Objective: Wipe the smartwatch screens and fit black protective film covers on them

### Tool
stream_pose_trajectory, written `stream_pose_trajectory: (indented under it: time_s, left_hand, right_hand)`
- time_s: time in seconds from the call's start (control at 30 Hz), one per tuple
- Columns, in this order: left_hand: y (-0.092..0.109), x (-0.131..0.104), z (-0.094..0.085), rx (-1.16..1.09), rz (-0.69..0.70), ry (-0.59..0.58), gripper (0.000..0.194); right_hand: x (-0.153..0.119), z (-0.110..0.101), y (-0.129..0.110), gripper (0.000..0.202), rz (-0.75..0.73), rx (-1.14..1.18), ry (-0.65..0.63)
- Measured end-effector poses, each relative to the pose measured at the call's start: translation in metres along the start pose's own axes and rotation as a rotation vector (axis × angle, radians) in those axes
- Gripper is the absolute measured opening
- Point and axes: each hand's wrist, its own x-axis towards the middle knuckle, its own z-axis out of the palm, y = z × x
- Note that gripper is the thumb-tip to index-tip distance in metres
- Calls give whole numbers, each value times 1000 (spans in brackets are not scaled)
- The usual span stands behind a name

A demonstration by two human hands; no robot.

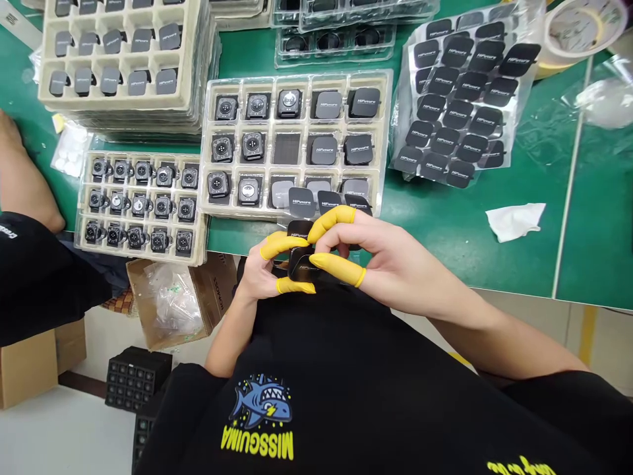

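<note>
Yellow finger cots cover fingers of both hands. My left hand [267,267] grips a dark square watch piece [302,265] between thumb and fingers, above the table's front edge. From the right, my right hand [376,257] pinches at the upper edge of that piece, its thumb and index fingertip close together. Just behind the fingers is a sheet of black labelled stickers [301,201], partly hidden by my hands. Beyond it, a tray [388,142] holds watch bodies, some with labelled black covers, and one bare compartment shows in its middle row.
A smaller tray [80,218] of watches and a tall tray stack [123,99] stand left. More sticker sheets [457,112], a tape roll [583,30] and a white tissue [515,221] lie right. Another person's arm [24,178] is at the far left.
</note>
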Motion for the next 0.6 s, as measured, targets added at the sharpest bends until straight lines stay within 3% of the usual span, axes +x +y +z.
stream_pose_trajectory:
  time_s: [0.6]
  left_hand:
    - [2, 0, 0, 46, 12, 8, 78]
  right_hand:
    - [1, 0, 1, 16, -1, 24, -9]
